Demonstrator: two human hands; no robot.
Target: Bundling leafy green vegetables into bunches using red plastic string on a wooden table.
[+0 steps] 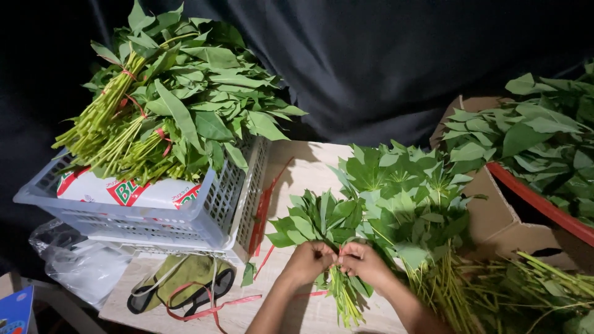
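Observation:
My left hand (307, 261) and my right hand (364, 262) meet at the stems of a small bunch of green leaves (318, 219), both pinching it where a thin red tie (307, 294) trails off to the left. The bunch's pale green stems (345, 300) point toward me on the wooden table (297, 170). Just right of it lies a bigger heap of loose leafy stalks (405, 192).
A white plastic basket (204, 210) at left carries several tied bunches (167, 99) on white paper. Red tie strips (262, 213) hang beside it. Scissors and a green mitt (185, 281) lie near the front edge. A cardboard box (501, 222) and a red-rimmed tub of leaves (544, 139) stand at right.

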